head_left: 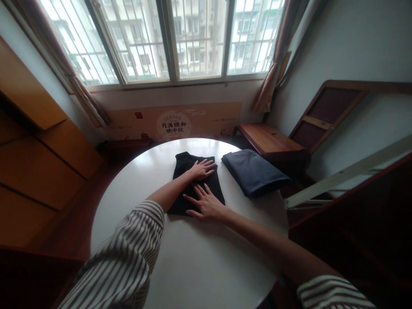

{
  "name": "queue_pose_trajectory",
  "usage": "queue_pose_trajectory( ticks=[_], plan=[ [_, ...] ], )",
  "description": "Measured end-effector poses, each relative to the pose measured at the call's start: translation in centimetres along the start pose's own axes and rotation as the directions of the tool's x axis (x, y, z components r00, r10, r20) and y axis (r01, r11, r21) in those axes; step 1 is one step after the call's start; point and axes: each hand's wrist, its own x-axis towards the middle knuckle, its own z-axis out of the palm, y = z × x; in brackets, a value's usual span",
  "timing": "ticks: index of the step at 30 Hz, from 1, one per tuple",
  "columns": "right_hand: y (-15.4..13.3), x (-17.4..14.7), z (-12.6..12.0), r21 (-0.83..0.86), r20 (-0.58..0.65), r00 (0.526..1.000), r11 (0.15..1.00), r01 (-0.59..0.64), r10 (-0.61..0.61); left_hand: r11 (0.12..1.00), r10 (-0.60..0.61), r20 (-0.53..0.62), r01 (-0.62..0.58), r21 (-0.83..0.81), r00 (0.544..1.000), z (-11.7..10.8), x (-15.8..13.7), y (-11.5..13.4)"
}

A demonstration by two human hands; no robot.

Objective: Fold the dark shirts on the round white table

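Note:
A black folded garment (185, 165) lies flat on the round white table (128, 193). My left hand (203, 169) rests palm down on its far right part, fingers stretched toward the right. Nearer to me, my right hand (206, 204) presses on the near part of the cloth with its fingers spread. Neither hand grips anything. Parts of the garment are covered by my hands and left forearm, and I cannot tell its exact kind. Just to the right lies a dark blue-grey folded cloth item (254, 171), apart from both hands, at the table's right edge.
A wooden side table (273, 139) stands beyond the table at the right. Behind are a printed banner (206, 122) and a barred window (199, 43) with curtains (268, 86). Wooden cabinets (45, 159) line the left, and a leaning wooden frame (322, 122) stands at right.

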Motion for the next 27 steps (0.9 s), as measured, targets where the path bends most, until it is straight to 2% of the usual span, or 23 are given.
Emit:
queue_pose_trajectory(
  ticks=[4, 7, 9, 11, 13, 15, 18, 21, 24, 27],
  plan=[
    [-1.2, -1.0, 0.4, 0.034, 0.014, 1.0, 0.999, 0.021, -0.022, 0.995, -0.098, 0.027, 0.098, 0.024, 0.995, 0.1, 1.9, 0.2],
    [-2.3, -1.8, 0.5, 0.065, 0.019, 0.999, 0.998, 0.025, -0.026, 0.987, -0.16, 0.035, 0.16, -0.001, 0.986, -0.6, 2.9, 0.8],
    [-3.1, -2.6, 0.5, 0.089, 0.022, 0.999, 0.995, 0.039, -0.041, 0.983, -0.183, -0.01, 0.182, -0.02, 0.983, -1.6, 2.7, 1.2],
    [-3.6, -3.9, 0.2, 0.112, 0.025, 0.998, 0.992, 0.063, -0.066, 0.985, -0.172, -0.128, 0.169, -0.034, 0.977, -2.7, 1.3, 1.5],
    [-3.5, -5.5, -0.3, 0.116, 0.014, 0.997, 0.991, 0.074, -0.076, 0.995, -0.094, -0.248, 0.083, -0.053, 0.964, -3.6, -1.9, 1.8],
    [-2.6, -7.4, -0.9, 0.077, -0.012, 0.998, 0.995, 0.07, -0.069, 0.996, 0.045, -0.289, -0.065, -0.059, 0.956, -3.8, -6.9, 2.4],
    [-0.1, -9.7, -1.9, -0.014, -0.065, 0.996, 0.998, 0.057, -0.058, 0.971, 0.232, -0.216, -0.238, -0.001, 0.948, -2.7, -15.8, 3.4],
    [2.2, -10.6, -2.8, -0.04, -0.109, 0.992, 0.997, 0.062, -0.066, 0.96, 0.28, -0.161, -0.272, 0.07, 0.946, -1.0, -23.0, 3.8],
    [3.3, -10.2, -3.0, -0.041, -0.135, 0.985, 0.994, 0.101, -0.106, 0.972, 0.225, -0.174, -0.208, 0.113, 0.959, 0.1, -26.3, 2.9],
    [3.7, -9.2, -2.7, -0.099, -0.147, 0.984, 0.991, 0.09, -0.103, 0.979, 0.174, -0.19, -0.148, 0.143, 0.966, 0.3, -26.6, 1.6]
  ],
)
